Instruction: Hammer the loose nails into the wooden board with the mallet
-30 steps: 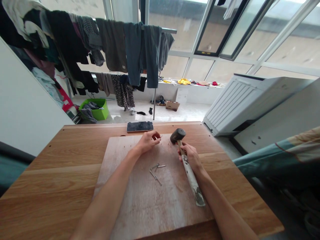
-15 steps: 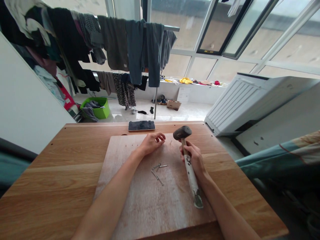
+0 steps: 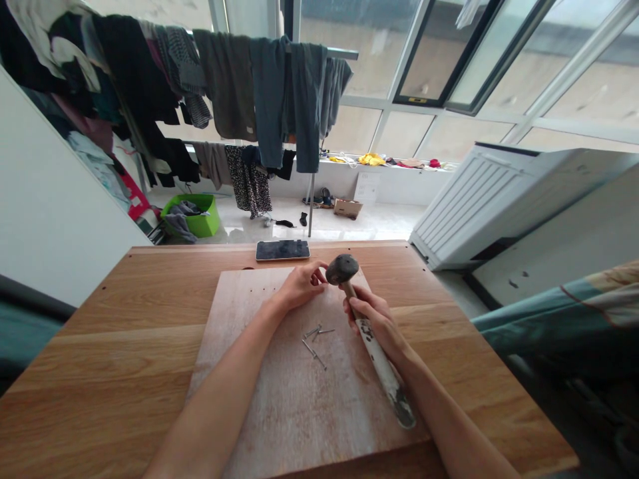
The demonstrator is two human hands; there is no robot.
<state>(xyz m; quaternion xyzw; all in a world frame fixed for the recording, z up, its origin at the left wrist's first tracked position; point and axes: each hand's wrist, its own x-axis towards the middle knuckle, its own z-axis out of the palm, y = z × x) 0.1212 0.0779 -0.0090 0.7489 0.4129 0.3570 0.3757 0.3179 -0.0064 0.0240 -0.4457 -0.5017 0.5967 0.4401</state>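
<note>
My right hand grips the pale, stained handle of a hammer whose dark round head sits close to my left fingertips. My left hand rests at the far end of a light wooden board, fingers pinched together; a nail was between them a moment ago, but the hammer head hides that spot. Several loose nails lie on the board between my forearms.
The board lies on a wooden table. A dark phone lies flat at the table's far edge. Beyond stand a rack of hanging clothes, a green basket, and white panels to the right.
The hammer head has swung left and down towards my left fingertips. My left hand has stayed in place at the board's far end.
</note>
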